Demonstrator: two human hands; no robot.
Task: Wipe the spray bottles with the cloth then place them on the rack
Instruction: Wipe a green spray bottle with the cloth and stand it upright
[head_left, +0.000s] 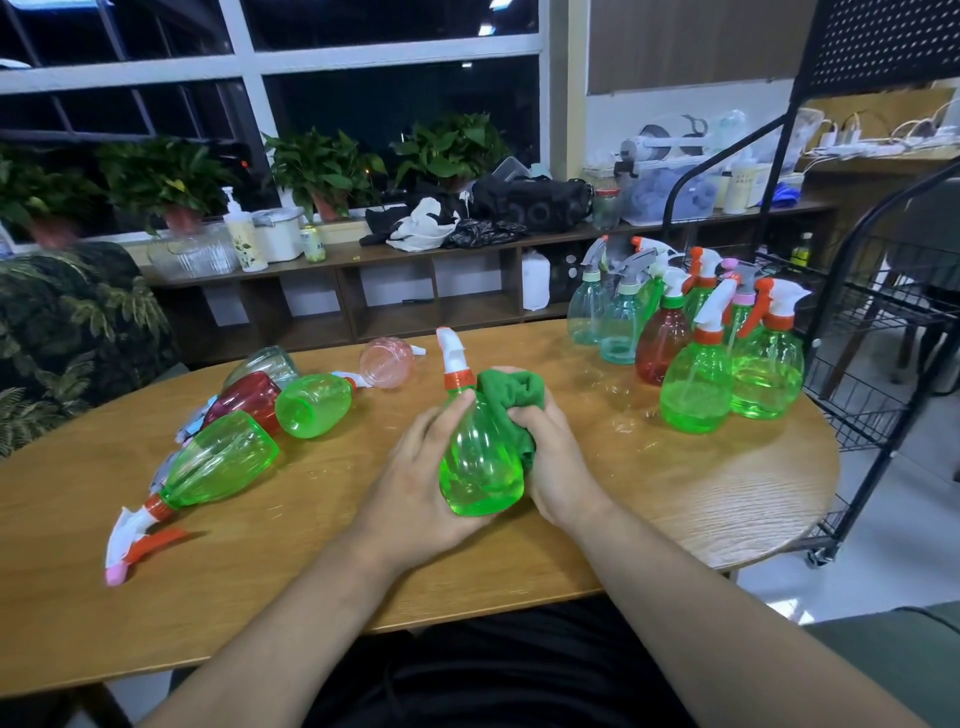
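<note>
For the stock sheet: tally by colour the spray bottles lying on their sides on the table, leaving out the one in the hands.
Green bottles: 2
Red bottle: 1
Pink bottle: 1
Clear bottle: 1
Total: 5

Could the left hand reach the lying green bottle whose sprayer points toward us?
Probably yes: only bare table separates the left hand from that green bottle. But it holds the bottle being wiped, so it must release first.
</note>
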